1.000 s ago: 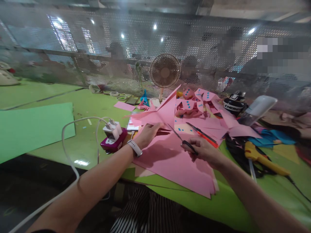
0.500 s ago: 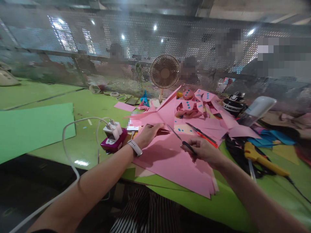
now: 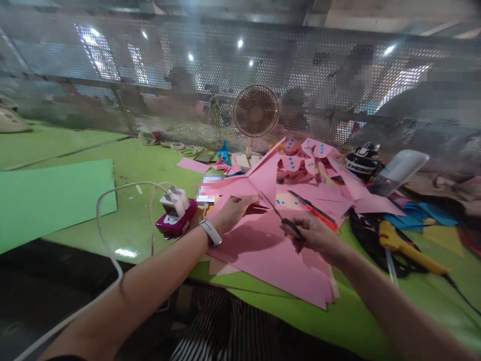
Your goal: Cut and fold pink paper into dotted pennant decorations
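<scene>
My right hand [image 3: 308, 231] is closed round the black handles of a pair of scissors [image 3: 274, 206], whose blades point up and left beside a folded piece of pink paper [image 3: 259, 173]. Pinched in my left hand [image 3: 235, 213] is that pink piece, held up off the table with its pointed flaps spread. Below both hands lies a stack of larger pink sheets [image 3: 270, 255]. An orange-and-black cutter knife [image 3: 315, 210] rests just past my right hand.
Pink cut-outs with blue dots [image 3: 291, 163] pile up behind. A small fan [image 3: 255, 113] stands at the back. To the left are a purple power strip [image 3: 175, 223], a white cable [image 3: 98, 215] and a green sheet [image 3: 56, 200]; at right, a yellow glue gun [image 3: 409, 248] and a bottle [image 3: 400, 173].
My left hand and the pink piece have shifted slightly right and down, the piece's raised flap tilting right. The scissors stay in my right hand, almost in the same place.
</scene>
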`<state>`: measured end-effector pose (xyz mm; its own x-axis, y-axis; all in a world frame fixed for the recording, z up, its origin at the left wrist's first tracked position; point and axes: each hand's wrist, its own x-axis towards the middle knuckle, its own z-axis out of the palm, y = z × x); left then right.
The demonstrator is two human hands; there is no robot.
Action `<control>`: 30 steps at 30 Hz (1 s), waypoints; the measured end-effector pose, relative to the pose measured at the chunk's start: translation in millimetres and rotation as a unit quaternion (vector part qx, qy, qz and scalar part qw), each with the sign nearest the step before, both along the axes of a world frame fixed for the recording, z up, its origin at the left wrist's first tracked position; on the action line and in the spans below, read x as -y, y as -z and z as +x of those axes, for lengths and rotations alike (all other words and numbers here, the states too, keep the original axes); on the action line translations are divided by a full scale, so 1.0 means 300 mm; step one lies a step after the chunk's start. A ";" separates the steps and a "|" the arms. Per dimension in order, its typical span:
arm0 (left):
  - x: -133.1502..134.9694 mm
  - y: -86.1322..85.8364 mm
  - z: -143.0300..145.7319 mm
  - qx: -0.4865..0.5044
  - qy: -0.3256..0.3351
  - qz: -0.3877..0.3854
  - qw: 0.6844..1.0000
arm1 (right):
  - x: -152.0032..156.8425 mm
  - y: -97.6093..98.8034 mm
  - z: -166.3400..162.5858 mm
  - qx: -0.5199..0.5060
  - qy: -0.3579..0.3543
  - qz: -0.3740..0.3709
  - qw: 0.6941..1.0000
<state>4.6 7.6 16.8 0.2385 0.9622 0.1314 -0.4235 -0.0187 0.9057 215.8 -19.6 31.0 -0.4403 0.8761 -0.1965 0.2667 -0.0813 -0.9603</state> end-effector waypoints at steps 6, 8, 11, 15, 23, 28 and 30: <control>0.004 -0.008 0.003 0.006 -0.005 0.002 1.000 | -0.005 0.012 0.006 -0.005 0.001 0.014 1.000; 0.003 -0.008 0.002 0.005 -0.010 -0.002 1.000 | -0.005 0.012 0.006 -0.004 0.005 0.012 1.000; 0.005 -0.006 0.001 -0.006 -0.009 -0.007 1.000 | -0.003 0.010 0.005 -0.006 0.009 0.001 1.000; 0.015 -0.003 0.004 -0.024 0.013 -0.024 0.999 | -0.006 0.013 0.005 -0.009 0.006 -0.016 1.000; 0.027 -0.009 0.014 -0.025 0.026 -0.037 0.999 | -0.002 0.013 0.003 -0.017 0.000 0.009 1.000; 0.026 -0.012 0.011 -0.022 0.032 -0.037 0.999 | -0.004 0.015 0.002 -0.020 0.001 0.018 1.000; 0.026 -0.010 0.009 -0.023 0.034 -0.032 0.999 | -0.006 0.017 0.004 -0.023 0.003 0.011 1.000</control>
<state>7.3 -0.3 19.9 0.3088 0.9495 0.0565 -0.3788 0.0683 0.9229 217.1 -17.9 25.9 -0.4426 0.8830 -0.1564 0.2227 -0.0607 -0.9730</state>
